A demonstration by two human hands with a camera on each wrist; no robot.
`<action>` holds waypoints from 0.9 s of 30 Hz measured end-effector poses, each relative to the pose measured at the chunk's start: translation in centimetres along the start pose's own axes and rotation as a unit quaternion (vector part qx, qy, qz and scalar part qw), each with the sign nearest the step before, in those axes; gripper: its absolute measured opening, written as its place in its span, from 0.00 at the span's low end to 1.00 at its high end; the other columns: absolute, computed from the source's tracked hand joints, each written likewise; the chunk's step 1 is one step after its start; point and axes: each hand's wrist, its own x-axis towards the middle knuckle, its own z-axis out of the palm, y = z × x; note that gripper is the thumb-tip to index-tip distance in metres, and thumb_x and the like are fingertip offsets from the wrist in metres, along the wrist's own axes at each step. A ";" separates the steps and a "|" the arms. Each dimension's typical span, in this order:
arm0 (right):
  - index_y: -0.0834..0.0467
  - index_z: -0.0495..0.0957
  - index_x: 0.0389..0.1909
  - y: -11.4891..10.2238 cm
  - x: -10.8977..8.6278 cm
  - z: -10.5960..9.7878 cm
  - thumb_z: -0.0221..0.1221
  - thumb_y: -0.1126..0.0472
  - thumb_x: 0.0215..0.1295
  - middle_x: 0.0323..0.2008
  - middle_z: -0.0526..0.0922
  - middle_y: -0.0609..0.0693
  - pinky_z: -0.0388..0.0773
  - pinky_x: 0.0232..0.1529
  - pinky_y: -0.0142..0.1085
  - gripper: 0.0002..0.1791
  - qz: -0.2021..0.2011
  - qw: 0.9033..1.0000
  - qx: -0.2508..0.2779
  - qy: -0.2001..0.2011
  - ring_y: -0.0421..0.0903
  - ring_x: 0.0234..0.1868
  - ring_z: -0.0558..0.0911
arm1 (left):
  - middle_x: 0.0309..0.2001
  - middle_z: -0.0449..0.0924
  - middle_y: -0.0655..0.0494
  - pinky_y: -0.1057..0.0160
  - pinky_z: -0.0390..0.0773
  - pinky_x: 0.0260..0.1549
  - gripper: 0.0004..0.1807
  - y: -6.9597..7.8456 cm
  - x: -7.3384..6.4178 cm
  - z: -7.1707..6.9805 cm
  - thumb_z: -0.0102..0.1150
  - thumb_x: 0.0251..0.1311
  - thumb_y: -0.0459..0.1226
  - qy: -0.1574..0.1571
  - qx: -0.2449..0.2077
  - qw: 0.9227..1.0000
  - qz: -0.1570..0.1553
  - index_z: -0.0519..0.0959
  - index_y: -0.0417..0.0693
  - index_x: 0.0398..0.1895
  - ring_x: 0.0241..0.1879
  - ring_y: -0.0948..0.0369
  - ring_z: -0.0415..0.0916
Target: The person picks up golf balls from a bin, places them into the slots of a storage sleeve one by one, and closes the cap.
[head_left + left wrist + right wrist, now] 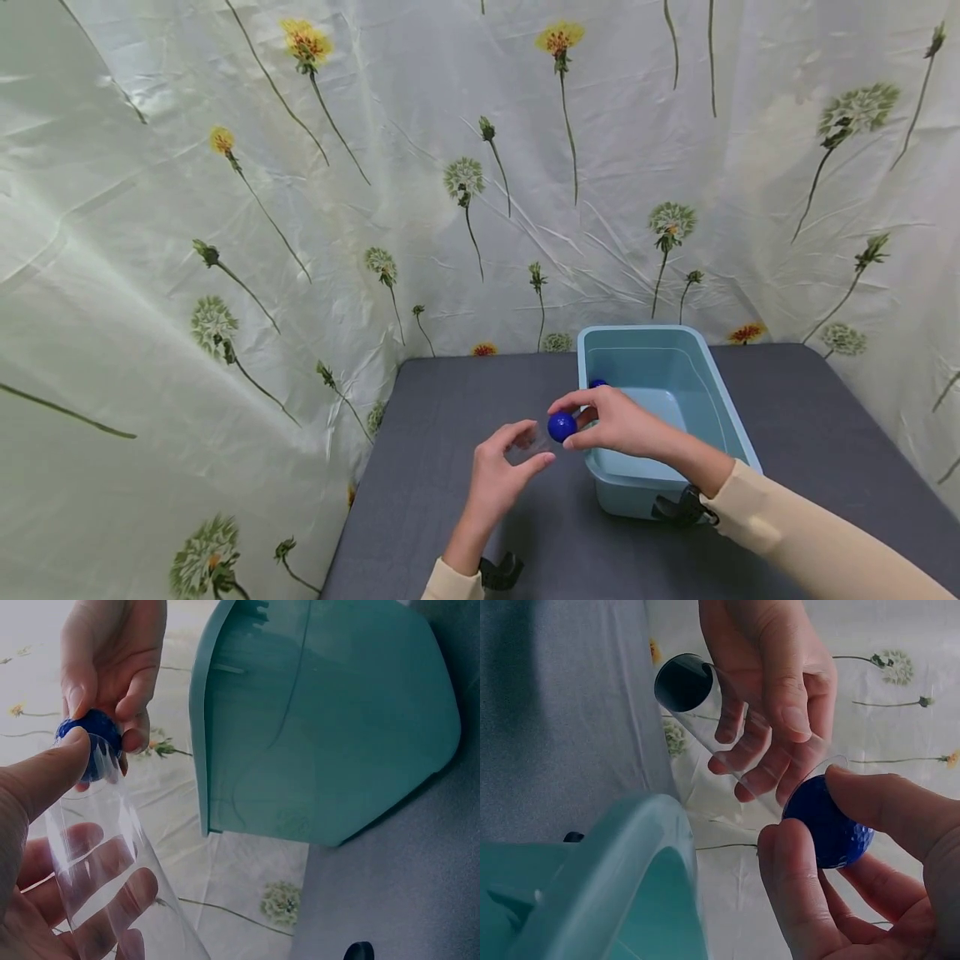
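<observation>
The clear tube (531, 442) looks blurred, perhaps partly hidden, in head view.

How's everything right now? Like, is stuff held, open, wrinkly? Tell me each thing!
Clear tube, gripped by the left hand
Light-blue bin, upright, open on top
Blue golf ball, pinched by the right hand at the tube's mouth
Other blue ball, inside the bin, partly hidden
Flowery sheet, hanging, wrinkled
</observation>
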 end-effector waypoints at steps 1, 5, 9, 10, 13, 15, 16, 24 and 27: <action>0.57 0.81 0.57 -0.1 0.0 0.1 0.72 0.59 0.60 0.50 0.81 0.53 0.83 0.38 0.38 0.24 -0.002 1.000 0.003 -0.002 0.50 0.44 0.85 | 0.44 0.83 0.64 0.58 0.79 0.43 0.24 0.1 0.0 0.0 0.74 0.55 0.49 -0.003 0.000 1.000 -0.002 0.83 0.58 0.55 0.42 0.61 0.78; 0.58 0.81 0.57 -0.2 0.2 0.3 0.72 0.59 0.60 0.51 0.83 0.52 0.83 0.40 0.37 0.24 -0.016 1.000 0.005 -0.009 0.50 0.45 0.84 | 0.44 0.84 0.60 0.58 0.79 0.44 0.24 0.1 0.0 0.1 0.74 0.55 0.50 -0.011 -0.001 1.000 -0.011 0.83 0.58 0.55 0.42 0.62 0.78; 0.57 0.81 0.57 -0.2 0.2 0.4 0.72 0.59 0.60 0.50 0.83 0.50 0.83 0.40 0.36 0.24 -0.018 1.000 0.007 -0.011 0.49 0.44 0.84 | 0.43 0.84 0.57 0.58 0.79 0.43 0.25 0.1 0.0 0.0 0.73 0.55 0.53 -0.013 0.003 1.000 -0.008 0.84 0.58 0.55 0.42 0.60 0.78; 0.57 0.81 0.57 -0.1 0.2 0.5 0.72 0.59 0.60 0.50 0.83 0.50 0.83 0.39 0.36 0.24 -0.018 1.000 0.007 -0.011 0.49 0.43 0.84 | 0.43 0.84 0.58 0.58 0.79 0.42 0.25 0.1 0.0 0.0 0.73 0.55 0.53 -0.013 0.005 1.000 -0.006 0.84 0.57 0.55 0.42 0.59 0.79; 0.57 0.81 0.57 0.1 0.3 0.6 0.72 0.59 0.60 0.49 0.84 0.50 0.83 0.38 0.37 0.24 -0.018 1.000 0.011 -0.014 0.49 0.42 0.84 | 0.41 0.83 0.63 0.58 0.80 0.41 0.24 0.1 0.0 0.0 0.73 0.55 0.53 -0.015 0.007 1.000 -0.001 0.84 0.57 0.54 0.41 0.59 0.79; 0.57 0.81 0.57 0.2 0.3 0.6 0.72 0.60 0.60 0.48 0.83 0.52 0.83 0.39 0.38 0.23 -0.022 1.000 0.014 -0.016 0.50 0.41 0.84 | 0.42 0.83 0.64 0.60 0.80 0.41 0.25 0.0 0.0 0.0 0.73 0.54 0.52 -0.016 0.005 1.000 -0.004 0.85 0.56 0.54 0.41 0.60 0.79; 0.57 0.81 0.56 0.3 0.4 0.6 0.72 0.60 0.59 0.48 0.83 0.52 0.83 0.38 0.39 0.23 -0.023 1.000 0.014 -0.015 0.50 0.40 0.85 | 0.42 0.83 0.64 0.60 0.81 0.40 0.25 0.0 0.0 0.0 0.74 0.54 0.52 -0.017 0.003 1.000 -0.005 0.85 0.55 0.54 0.40 0.61 0.79; 0.55 0.82 0.56 0.4 0.8 -1.7 0.70 0.59 0.63 0.47 0.83 0.52 0.82 0.40 0.40 0.20 -0.022 0.999 -0.009 0.030 0.51 0.42 0.85 | 0.43 0.84 0.66 0.59 0.80 0.38 0.23 -0.4 -0.2 0.0 0.75 0.54 0.46 -0.009 -0.024 1.000 -0.017 0.84 0.58 0.55 0.40 0.64 0.79; 0.56 0.81 0.56 0.9 1.0 -3.3 0.70 0.59 0.63 0.48 0.83 0.52 0.82 0.41 0.42 0.20 -0.004 0.998 -0.018 0.054 0.50 0.43 0.85 | 0.44 0.83 0.66 0.56 0.81 0.38 0.23 -0.5 -0.2 -0.1 0.74 0.55 0.47 -0.007 -0.028 0.999 -0.018 0.84 0.59 0.55 0.41 0.64 0.79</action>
